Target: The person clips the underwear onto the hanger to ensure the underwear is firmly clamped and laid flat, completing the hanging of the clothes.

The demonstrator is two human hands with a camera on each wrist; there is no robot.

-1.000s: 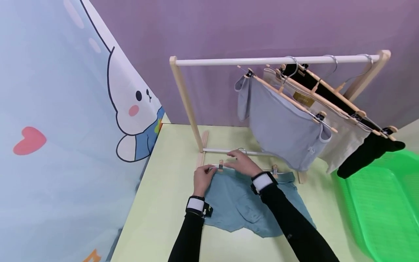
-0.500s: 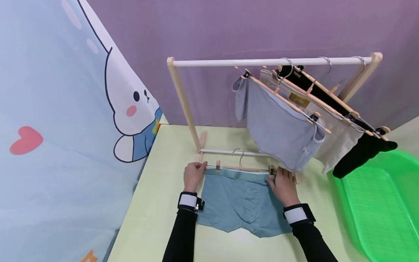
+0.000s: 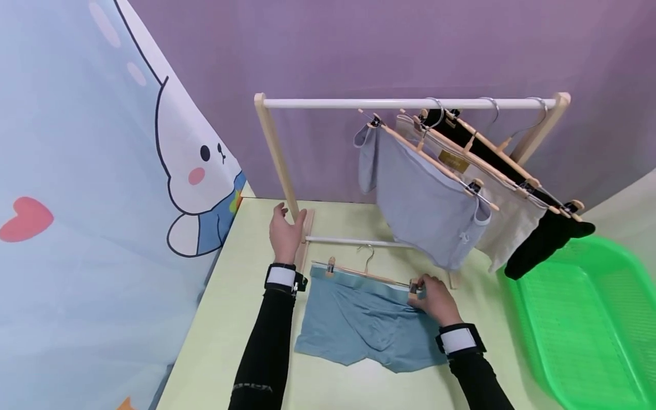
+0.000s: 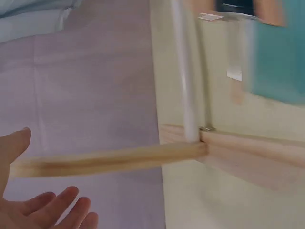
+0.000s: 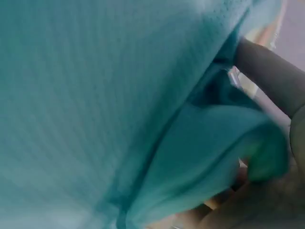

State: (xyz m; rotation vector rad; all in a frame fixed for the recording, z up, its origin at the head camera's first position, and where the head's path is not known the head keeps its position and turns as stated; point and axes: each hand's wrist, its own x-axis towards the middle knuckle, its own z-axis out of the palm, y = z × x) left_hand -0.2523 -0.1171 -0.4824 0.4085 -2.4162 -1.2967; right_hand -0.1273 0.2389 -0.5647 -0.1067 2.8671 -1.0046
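Note:
Teal boxer briefs (image 3: 353, 324) hang from the clips of a wooden clip hanger (image 3: 366, 275) in front of the rack. My right hand (image 3: 438, 302) pinches the clip (image 3: 413, 289) at the hanger's right end; in the right wrist view teal cloth (image 5: 95, 119) hides most of the grip. The left clip (image 3: 330, 266) sits on the waistband, away from either hand. My left hand (image 3: 287, 234) is at the rack's left post (image 3: 277, 154), thumb and fingers spread. In the left wrist view that hand (image 4: 47, 210) holds nothing, and its fingers look apart from the post.
Lavender underwear (image 3: 420, 193), a beige garment (image 3: 517, 228) and a black one (image 3: 548, 245) hang at the right of the rack's white top rail (image 3: 318, 103). A green basket (image 3: 558, 319) stands right of the rack. A lower bar (image 3: 348, 242) runs behind the hanger.
My right hand has moved from the left clip to the right one. The left hand has let go of the hanger's left end and risen to the rack's post.

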